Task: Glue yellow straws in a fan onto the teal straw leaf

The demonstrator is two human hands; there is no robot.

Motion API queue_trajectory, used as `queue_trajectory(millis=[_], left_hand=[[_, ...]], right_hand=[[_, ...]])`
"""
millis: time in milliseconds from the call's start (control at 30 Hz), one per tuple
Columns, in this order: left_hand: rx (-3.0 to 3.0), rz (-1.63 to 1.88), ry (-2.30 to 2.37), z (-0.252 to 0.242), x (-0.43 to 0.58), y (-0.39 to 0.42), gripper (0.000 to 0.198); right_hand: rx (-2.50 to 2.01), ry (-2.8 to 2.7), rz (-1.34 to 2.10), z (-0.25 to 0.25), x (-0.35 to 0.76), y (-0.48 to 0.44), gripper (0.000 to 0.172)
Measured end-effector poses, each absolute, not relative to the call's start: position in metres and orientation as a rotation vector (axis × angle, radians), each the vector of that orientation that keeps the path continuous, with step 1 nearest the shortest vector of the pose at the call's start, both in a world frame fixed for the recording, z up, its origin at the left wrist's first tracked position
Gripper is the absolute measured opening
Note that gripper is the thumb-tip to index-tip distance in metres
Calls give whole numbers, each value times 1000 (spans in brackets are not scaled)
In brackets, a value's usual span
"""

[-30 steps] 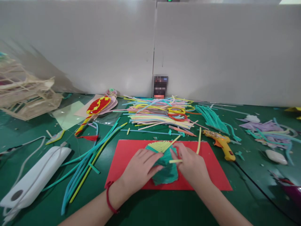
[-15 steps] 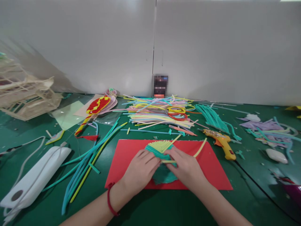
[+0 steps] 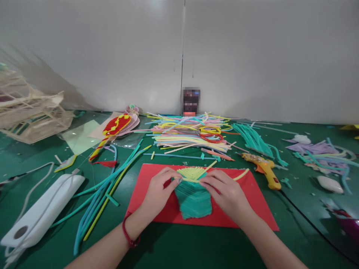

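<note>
On our left, the left hand [image 3: 159, 191] has its thumb and fingers closed to a pinch on one pale yellow chenille stem [image 3: 191, 181]; on our right, the right hand [image 3: 228, 191] pinches the same stem, so we see only a short run of it between the fingertips, level across the join of the yellow fan [image 3: 189, 172] and the teal chenille panel [image 3: 195, 203] below. A pale tail shows beyond the right hand, probably the same stem, though we cannot follow it behind the fingers. We judge the step in hand to be lining this stem up along the join, and the next move calls for keeping it straight while it is pressed down (whether there is glue under it, we cannot tell).

Counting from the left, we have one wooden lattice model [image 3: 36, 116], one white plastic case [image 3: 45, 209] with a cable, a loose bunch of long stems [image 3: 122, 166] we cannot number surely, and one red-and-yellow paddle [image 3: 116, 125] with a twisted handle. In the middle lie one red sheet [image 3: 169, 212] carrying one panel, one heap of pastel stems [image 3: 187, 141], too many to count, one pair of scissors [image 3: 215, 141] on it, and one phone [image 3: 191, 101] leaning on the partition [image 3: 112, 56]. To the right, we count one teal bundle [image 3: 254, 140], one yellow glue gun [image 3: 265, 169] and one white lump [image 3: 330, 185], all on the green surface [image 3: 179, 246]
</note>
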State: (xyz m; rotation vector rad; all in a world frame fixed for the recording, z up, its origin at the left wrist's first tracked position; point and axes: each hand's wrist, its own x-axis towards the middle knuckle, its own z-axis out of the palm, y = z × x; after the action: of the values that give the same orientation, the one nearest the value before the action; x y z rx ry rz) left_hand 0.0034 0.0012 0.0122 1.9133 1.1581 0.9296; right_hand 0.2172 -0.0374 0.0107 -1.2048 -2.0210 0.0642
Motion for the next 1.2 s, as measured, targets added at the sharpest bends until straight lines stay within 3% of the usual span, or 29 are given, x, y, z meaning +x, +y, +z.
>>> queue_trajectory(millis=[367,667,867,1000,1200], left_hand=[[1489,808,1048,15,6,-1,17],[1548,761,1068,15,10,-3,13],[1581,1136,1338,11,6,1,25],[1979,1251,1362,12,0,-2,26],[2875,733,873,19,15,-30,37]], right_hand=[[-1020,-2041,-3,10,214,-39,15],[-981,-2074,56,9,213,-42,8],[-1128,-1985,78,15,212,-43,8],[-1204,-2017,53,14,209,-43,12],[-1279,-2159,20,0,208,-43,16]])
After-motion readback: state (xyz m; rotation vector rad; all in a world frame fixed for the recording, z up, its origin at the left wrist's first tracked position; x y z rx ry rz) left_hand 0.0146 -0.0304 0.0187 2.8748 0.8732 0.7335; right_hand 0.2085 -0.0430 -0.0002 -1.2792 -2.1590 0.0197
